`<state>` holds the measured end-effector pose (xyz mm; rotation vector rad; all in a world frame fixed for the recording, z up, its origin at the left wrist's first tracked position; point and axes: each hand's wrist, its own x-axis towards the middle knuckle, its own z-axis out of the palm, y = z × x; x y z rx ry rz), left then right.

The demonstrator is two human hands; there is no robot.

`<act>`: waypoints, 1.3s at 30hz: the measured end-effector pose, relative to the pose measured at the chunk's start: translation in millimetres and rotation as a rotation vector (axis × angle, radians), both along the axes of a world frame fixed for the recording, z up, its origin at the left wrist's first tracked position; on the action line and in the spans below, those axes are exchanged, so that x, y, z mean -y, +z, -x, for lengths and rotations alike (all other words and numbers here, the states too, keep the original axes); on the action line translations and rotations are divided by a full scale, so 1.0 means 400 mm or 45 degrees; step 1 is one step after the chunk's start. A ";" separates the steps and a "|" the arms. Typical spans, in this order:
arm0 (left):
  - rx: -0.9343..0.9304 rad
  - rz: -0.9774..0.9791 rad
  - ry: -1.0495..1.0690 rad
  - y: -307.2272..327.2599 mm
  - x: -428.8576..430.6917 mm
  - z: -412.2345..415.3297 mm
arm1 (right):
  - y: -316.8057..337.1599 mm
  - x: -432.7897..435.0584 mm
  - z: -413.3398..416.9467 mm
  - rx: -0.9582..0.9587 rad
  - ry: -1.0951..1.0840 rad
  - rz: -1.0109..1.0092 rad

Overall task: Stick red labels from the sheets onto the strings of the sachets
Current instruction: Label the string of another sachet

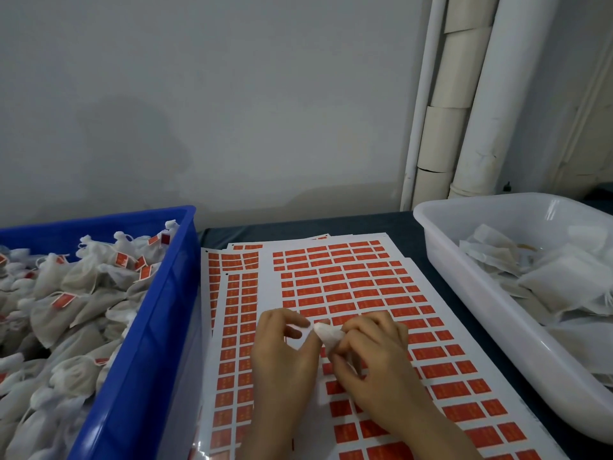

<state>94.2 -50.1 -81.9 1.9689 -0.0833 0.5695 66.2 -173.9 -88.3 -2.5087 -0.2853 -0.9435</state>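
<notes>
Both hands pinch one small white mesh sachet (pixel 326 335) between them: the left hand (pixel 287 346) closes thumb and fingertips on its left end, the right hand (pixel 373 348) grips its right end, probably to find the string, which cannot be made out. The sachet looks soft, crumpled and unlabelled, held just above the white sheets of red rectangular labels (pixel 365 283) spread mid-table, likely so a label is within reach. Left, a blue plastic crate (pixel 159 313) holds labelled sachets; right, a translucent white tub (pixel 464 260) holds flat plain ones.
</notes>
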 end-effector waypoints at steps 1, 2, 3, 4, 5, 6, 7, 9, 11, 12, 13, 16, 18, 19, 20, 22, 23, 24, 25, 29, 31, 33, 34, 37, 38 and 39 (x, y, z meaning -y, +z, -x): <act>-0.074 0.032 0.004 -0.003 0.000 -0.001 | -0.002 0.001 -0.001 0.015 -0.012 0.020; -0.154 0.073 -0.006 -0.004 0.001 -0.001 | -0.003 0.002 -0.002 0.029 -0.024 0.048; -0.233 0.124 -0.033 -0.004 0.002 -0.001 | -0.004 0.003 -0.003 0.038 -0.034 0.075; -0.308 0.181 -0.065 -0.003 0.002 0.000 | -0.005 0.002 -0.003 0.044 -0.042 0.100; -0.373 0.226 -0.091 0.000 0.000 -0.001 | -0.005 0.002 -0.003 0.052 -0.051 0.124; -0.427 0.273 -0.119 0.002 -0.001 -0.001 | -0.006 0.001 -0.003 0.061 -0.058 0.149; -0.475 0.329 -0.145 0.002 -0.002 -0.002 | -0.006 0.000 -0.002 0.066 -0.060 0.172; -0.570 0.421 -0.175 -0.003 0.000 -0.005 | -0.005 -0.004 -0.002 0.070 -0.060 0.220; -0.680 0.524 -0.176 -0.003 -0.005 -0.010 | 0.000 -0.008 -0.001 0.077 -0.074 0.274; -0.736 0.626 -0.191 -0.008 -0.008 -0.015 | 0.003 -0.011 0.000 0.079 -0.079 0.293; -0.790 0.753 -0.227 -0.008 -0.012 -0.020 | 0.006 -0.013 0.001 0.087 -0.083 0.311; -0.844 1.014 -0.351 -0.012 -0.014 -0.016 | 0.009 -0.020 0.001 0.117 -0.086 0.372; -0.787 0.784 -0.449 -0.033 -0.019 -0.009 | 0.010 -0.027 0.002 0.110 -0.072 0.395; -0.794 0.637 -0.469 -0.035 -0.018 -0.004 | 0.010 -0.031 0.002 0.104 -0.069 0.404; -0.823 0.565 -0.439 -0.038 -0.017 -0.004 | 0.011 -0.034 0.003 0.093 -0.069 0.408; -0.838 0.611 -0.298 -0.032 -0.017 -0.009 | 0.011 -0.037 0.003 0.092 -0.065 0.404; -0.812 0.673 -0.232 -0.024 -0.017 -0.010 | 0.008 -0.038 0.003 0.117 -0.063 0.399; -0.768 0.760 -0.181 -0.019 -0.013 -0.011 | 0.005 -0.039 0.002 0.132 -0.063 0.384; -0.717 0.810 -0.168 -0.011 -0.009 -0.009 | 0.006 -0.040 0.003 0.138 -0.070 0.350; -0.543 0.861 -0.210 0.013 -0.003 0.005 | 0.014 -0.046 0.010 0.103 -0.053 0.182; -0.529 0.912 -0.249 0.020 -0.003 0.006 | 0.013 -0.046 0.012 0.080 -0.009 0.094; -0.514 0.962 -0.313 0.028 -0.002 0.007 | 0.011 -0.045 0.014 0.075 0.034 -0.027; -0.507 0.953 -0.336 0.030 -0.001 0.007 | 0.010 -0.045 0.015 0.045 0.035 -0.084; -0.474 0.827 -0.321 0.028 0.000 0.003 | 0.019 -0.042 0.018 -0.132 0.070 -0.343; -0.461 0.773 -0.310 0.026 0.000 0.001 | 0.024 -0.042 0.019 -0.239 0.088 -0.442; -0.448 0.732 -0.321 0.026 0.000 0.000 | 0.027 -0.039 0.020 -0.318 0.105 -0.516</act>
